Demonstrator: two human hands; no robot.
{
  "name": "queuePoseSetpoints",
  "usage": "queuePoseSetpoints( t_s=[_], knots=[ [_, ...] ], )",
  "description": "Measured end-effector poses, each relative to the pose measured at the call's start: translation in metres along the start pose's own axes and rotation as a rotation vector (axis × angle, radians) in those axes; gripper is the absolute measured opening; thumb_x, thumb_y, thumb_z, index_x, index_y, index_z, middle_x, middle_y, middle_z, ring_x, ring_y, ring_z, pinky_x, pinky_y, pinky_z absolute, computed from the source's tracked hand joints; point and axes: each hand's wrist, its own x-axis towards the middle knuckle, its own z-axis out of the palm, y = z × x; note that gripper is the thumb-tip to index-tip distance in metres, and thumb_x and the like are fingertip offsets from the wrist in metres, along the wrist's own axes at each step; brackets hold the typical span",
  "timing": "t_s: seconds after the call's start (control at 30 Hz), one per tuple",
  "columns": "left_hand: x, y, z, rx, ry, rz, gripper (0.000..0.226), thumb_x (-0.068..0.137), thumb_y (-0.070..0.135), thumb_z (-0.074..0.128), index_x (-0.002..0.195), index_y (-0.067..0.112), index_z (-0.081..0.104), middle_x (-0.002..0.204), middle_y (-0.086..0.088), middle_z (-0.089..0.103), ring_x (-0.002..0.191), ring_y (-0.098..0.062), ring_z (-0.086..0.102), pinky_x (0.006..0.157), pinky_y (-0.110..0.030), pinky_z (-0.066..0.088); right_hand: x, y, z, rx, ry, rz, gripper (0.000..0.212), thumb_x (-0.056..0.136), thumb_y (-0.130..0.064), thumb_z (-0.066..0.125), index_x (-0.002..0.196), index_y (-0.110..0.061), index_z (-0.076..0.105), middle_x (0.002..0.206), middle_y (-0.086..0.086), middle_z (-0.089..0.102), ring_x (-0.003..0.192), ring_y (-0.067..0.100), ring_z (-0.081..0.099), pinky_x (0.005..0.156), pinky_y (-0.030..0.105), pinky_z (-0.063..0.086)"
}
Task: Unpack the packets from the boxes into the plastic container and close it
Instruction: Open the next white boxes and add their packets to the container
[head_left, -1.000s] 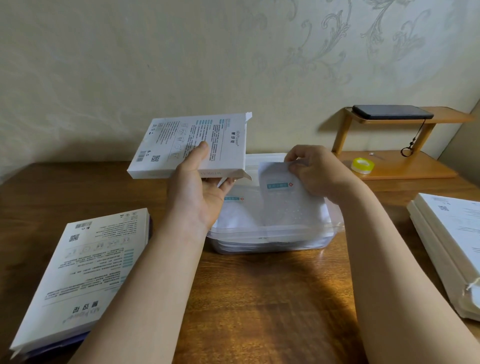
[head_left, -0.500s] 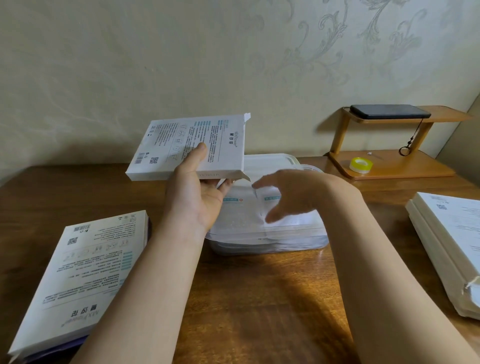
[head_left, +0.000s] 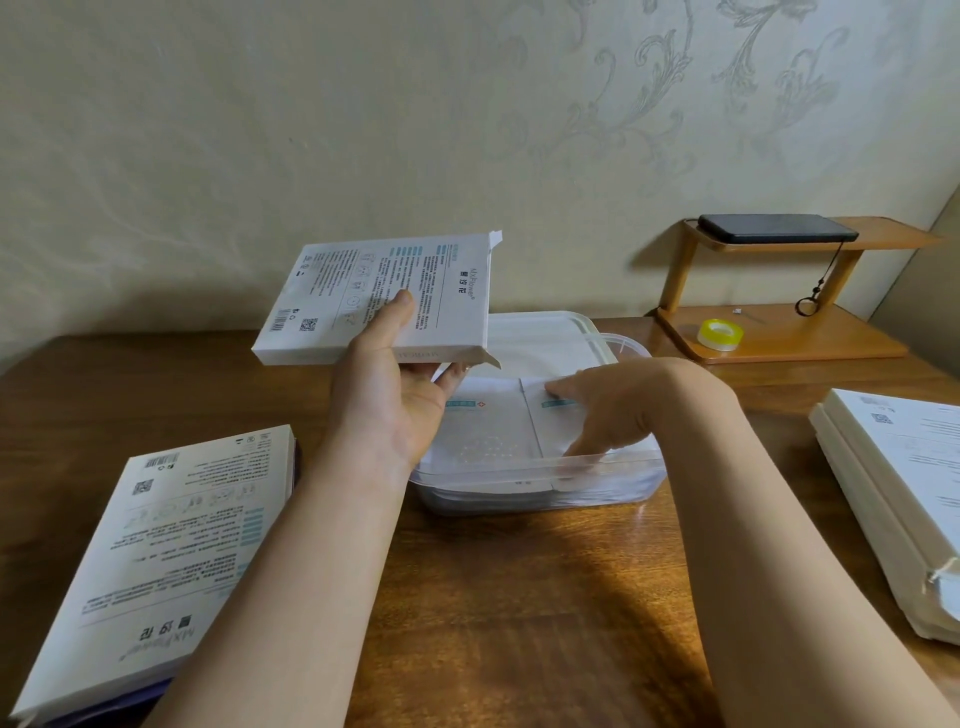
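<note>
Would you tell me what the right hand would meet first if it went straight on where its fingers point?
Probably the packets in the plastic container: the right hand points left and down at them, possibly touching one, though depth is unclear.

Soft light, seemingly from the right, casts faint shadows on the table (head_left: 519, 623); edges bow.

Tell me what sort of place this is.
Probably a room in a home: a brown wooden tabletop against cream scroll-patterned wallpaper, and a small wooden shelf stand holding a black phone and a yellow tape roll.
</note>
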Motion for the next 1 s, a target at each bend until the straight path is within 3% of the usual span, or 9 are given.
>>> queuePoseSetpoints(
  t_s=[0.23, 0.47, 0.7, 1.0],
  knots=[
    [0.0007, -0.0005, -0.0016, 0.003, -0.001, -0.001, 0.028, 0.094, 0.015, 0.067, 0.121, 0.023, 0.063, 0.098, -0.006, 0.078, 0.106, -0.026, 0.07, 0.079, -0.047, 0.062, -0.0009, 0.0003, -0.0002, 0.019, 0.004, 0.013, 0.087, 0.082, -0.058, 0.072, 0.154, -0.027, 0.032, 0.148, 0.001, 0.048, 0.133, 0.024, 0.046, 0.108, 0.037, 0.038],
    [0.0004, -0.0011, -0.0012, 0.01, 0.007, -0.007, 0.023, 0.095, 0.016, 0.066, 0.117, 0.023, 0.064, 0.098, -0.005, 0.078, 0.106, -0.025, 0.07, 0.079, -0.046, 0.062, -0.0043, -0.0007, -0.0046, 0.011, -0.062, -0.003, 0.114, 0.071, -0.064, 0.079, 0.159, -0.036, 0.012, 0.163, -0.002, 0.027, 0.148, 0.028, 0.028, 0.118, 0.046, 0.029],
    [0.001, -0.0002, -0.0008, 0.009, 0.009, -0.014, 0.027, 0.094, 0.015, 0.066, 0.12, 0.023, 0.064, 0.101, -0.006, 0.078, 0.104, -0.025, 0.071, 0.074, -0.045, 0.062, -0.0037, 0.0004, -0.0036, -0.002, -0.053, -0.011, 0.095, 0.086, -0.063, 0.064, 0.16, -0.035, 0.012, 0.159, 0.0, 0.035, 0.138, 0.023, 0.042, 0.112, 0.039, 0.034],
    [0.0005, -0.0001, -0.0009, -0.005, 0.011, -0.016, 0.031, 0.094, 0.015, 0.067, 0.123, 0.022, 0.063, 0.102, -0.006, 0.078, 0.107, -0.026, 0.07, 0.073, -0.046, 0.062, -0.0002, -0.0022, -0.0009, -0.001, -0.083, 0.007, 0.1, 0.085, -0.068, 0.06, 0.16, -0.035, 0.004, 0.162, 0.002, 0.03, 0.145, 0.027, 0.034, 0.115, 0.041, 0.03]
  ],
)
